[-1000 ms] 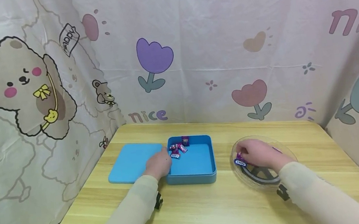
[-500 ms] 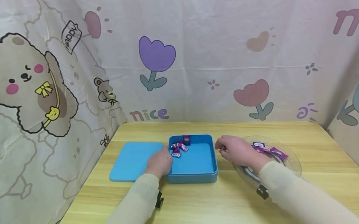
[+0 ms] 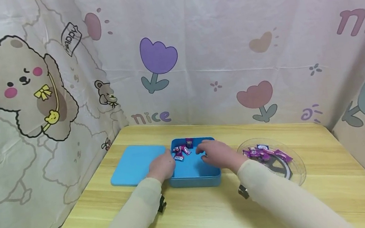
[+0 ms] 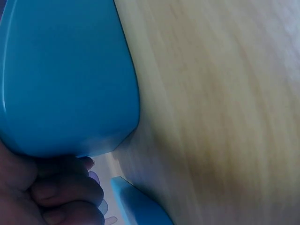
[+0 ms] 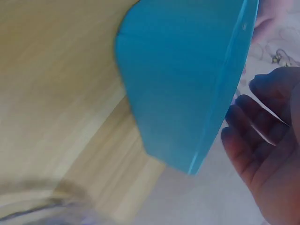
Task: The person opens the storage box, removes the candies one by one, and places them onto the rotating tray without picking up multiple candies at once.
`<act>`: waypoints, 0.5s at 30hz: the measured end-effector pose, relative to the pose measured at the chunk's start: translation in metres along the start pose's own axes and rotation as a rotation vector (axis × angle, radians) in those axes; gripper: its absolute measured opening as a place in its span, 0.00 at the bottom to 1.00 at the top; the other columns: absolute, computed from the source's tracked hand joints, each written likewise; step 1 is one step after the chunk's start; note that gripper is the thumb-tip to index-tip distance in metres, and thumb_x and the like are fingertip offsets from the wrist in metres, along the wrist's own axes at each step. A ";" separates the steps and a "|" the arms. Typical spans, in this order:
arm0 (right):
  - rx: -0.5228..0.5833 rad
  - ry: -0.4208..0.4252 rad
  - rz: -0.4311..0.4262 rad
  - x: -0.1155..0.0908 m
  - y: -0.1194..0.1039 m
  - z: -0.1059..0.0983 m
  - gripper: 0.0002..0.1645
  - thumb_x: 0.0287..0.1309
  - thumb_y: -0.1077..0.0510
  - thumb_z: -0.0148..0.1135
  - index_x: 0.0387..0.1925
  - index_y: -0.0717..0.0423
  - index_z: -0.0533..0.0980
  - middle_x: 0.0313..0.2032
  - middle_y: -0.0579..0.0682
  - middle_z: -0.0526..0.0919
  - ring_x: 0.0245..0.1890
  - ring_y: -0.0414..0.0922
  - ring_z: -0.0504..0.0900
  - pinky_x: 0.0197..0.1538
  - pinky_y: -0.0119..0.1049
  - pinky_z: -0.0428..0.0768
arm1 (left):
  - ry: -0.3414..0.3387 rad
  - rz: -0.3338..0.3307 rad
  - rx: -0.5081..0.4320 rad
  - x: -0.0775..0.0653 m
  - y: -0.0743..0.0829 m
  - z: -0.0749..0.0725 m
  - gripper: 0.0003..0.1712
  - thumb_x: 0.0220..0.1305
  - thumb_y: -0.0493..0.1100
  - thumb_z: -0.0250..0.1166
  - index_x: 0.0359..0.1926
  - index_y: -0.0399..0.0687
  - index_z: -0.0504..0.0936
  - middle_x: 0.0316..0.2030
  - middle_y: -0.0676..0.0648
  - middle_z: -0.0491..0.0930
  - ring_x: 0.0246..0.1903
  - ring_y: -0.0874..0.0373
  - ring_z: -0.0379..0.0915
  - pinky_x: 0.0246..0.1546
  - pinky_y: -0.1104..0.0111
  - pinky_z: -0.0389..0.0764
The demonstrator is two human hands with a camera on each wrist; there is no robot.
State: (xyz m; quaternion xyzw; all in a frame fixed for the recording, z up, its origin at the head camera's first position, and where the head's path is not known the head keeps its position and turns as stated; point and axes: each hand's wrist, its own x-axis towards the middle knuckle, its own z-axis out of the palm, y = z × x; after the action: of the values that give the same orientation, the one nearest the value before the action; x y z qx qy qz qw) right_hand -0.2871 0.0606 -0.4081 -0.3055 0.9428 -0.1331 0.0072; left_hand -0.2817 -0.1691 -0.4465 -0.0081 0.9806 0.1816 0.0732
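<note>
A blue open-topped box (image 3: 195,182) stands on the table, with several purple-wrapped candies (image 3: 185,150) in its back left part. My left hand (image 3: 162,166) holds the box at its left wall; in the left wrist view the curled fingers (image 4: 70,190) lie against the blue side. Over the right part of the box is my right hand (image 3: 219,154). Its fingers (image 5: 241,152) are loosely bent and apart from the thumb in the right wrist view, and no candy shows between them. More candies (image 3: 283,155) lie on a clear round plate (image 3: 299,175) at the right, partly behind the right sleeve.
A flat blue lid (image 3: 134,165) lies left of the box, partly behind the left hand. The wooden table (image 3: 198,218) meets a printed cloth (image 3: 201,100) at the back. Cloth also hangs along both sides.
My right hand has moved left from the candy plate to over the box, and its fingers have spread. The plate's candies are more exposed. The left hand has stayed at the box.
</note>
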 end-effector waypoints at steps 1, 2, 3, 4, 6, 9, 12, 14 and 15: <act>-0.012 -0.017 0.001 0.004 -0.003 0.001 0.16 0.67 0.55 0.65 0.55 0.48 0.83 0.51 0.46 0.83 0.52 0.46 0.82 0.58 0.45 0.80 | 0.000 -0.001 -0.004 0.000 0.000 0.000 0.33 0.79 0.45 0.45 0.77 0.33 0.55 0.72 0.35 0.64 0.64 0.41 0.69 0.61 0.42 0.71; -0.018 -0.035 0.002 0.007 -0.007 0.002 0.17 0.67 0.55 0.64 0.56 0.48 0.82 0.52 0.47 0.82 0.53 0.47 0.81 0.58 0.46 0.80 | 0.000 -0.001 -0.002 0.000 0.000 0.000 0.33 0.79 0.45 0.45 0.77 0.33 0.55 0.72 0.35 0.65 0.63 0.42 0.69 0.61 0.42 0.71; -0.022 -0.052 0.004 0.010 -0.011 0.004 0.18 0.67 0.54 0.64 0.57 0.48 0.82 0.53 0.47 0.82 0.53 0.47 0.81 0.58 0.47 0.80 | 0.001 0.000 -0.001 0.000 0.000 0.000 0.33 0.79 0.45 0.45 0.77 0.33 0.55 0.72 0.35 0.65 0.64 0.42 0.69 0.62 0.43 0.71; -0.028 -0.068 0.006 0.014 -0.015 0.005 0.18 0.67 0.53 0.64 0.58 0.47 0.82 0.55 0.48 0.82 0.54 0.48 0.81 0.59 0.48 0.80 | 0.000 -0.001 -0.002 0.000 0.000 0.000 0.33 0.79 0.45 0.45 0.77 0.34 0.55 0.72 0.36 0.65 0.64 0.42 0.69 0.62 0.43 0.71; -0.045 -0.099 0.006 0.020 -0.023 0.009 0.20 0.68 0.52 0.63 0.60 0.48 0.81 0.57 0.48 0.81 0.56 0.48 0.80 0.60 0.48 0.79 | -0.001 0.004 0.004 0.000 -0.001 0.001 0.33 0.79 0.45 0.46 0.77 0.34 0.55 0.72 0.36 0.65 0.65 0.42 0.68 0.62 0.43 0.71; -0.056 -0.141 0.018 0.026 -0.034 0.014 0.22 0.69 0.51 0.62 0.63 0.48 0.79 0.63 0.49 0.78 0.63 0.50 0.76 0.63 0.50 0.76 | -0.005 0.013 0.020 0.000 -0.002 0.001 0.33 0.79 0.45 0.47 0.77 0.34 0.55 0.72 0.36 0.65 0.65 0.43 0.68 0.61 0.44 0.72; -0.079 -0.181 0.029 0.033 -0.044 0.017 0.24 0.70 0.51 0.60 0.65 0.48 0.77 0.67 0.49 0.74 0.66 0.50 0.74 0.65 0.50 0.74 | -0.007 0.026 0.045 0.000 -0.001 0.000 0.34 0.79 0.45 0.48 0.77 0.33 0.55 0.71 0.36 0.66 0.62 0.45 0.71 0.58 0.45 0.76; -0.090 -0.206 0.037 0.037 -0.050 0.020 0.26 0.71 0.51 0.59 0.67 0.48 0.75 0.69 0.49 0.72 0.66 0.50 0.74 0.65 0.50 0.74 | -0.006 0.033 0.059 0.000 -0.001 -0.001 0.33 0.79 0.45 0.48 0.77 0.32 0.55 0.71 0.36 0.67 0.61 0.45 0.72 0.57 0.45 0.77; -0.097 -0.216 0.039 0.038 -0.052 0.021 0.26 0.71 0.52 0.58 0.68 0.48 0.74 0.70 0.49 0.71 0.66 0.50 0.73 0.65 0.49 0.73 | -0.005 0.038 0.066 0.001 0.000 -0.001 0.33 0.78 0.45 0.49 0.76 0.32 0.56 0.69 0.36 0.68 0.59 0.45 0.74 0.56 0.45 0.77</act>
State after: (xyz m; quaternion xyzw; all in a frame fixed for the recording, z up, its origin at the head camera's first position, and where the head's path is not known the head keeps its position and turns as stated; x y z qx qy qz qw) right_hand -0.2866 -0.0072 -0.4124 -0.2998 0.9476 -0.0535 0.0962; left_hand -0.2824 -0.1699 -0.4457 0.0134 0.9859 0.1506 0.0724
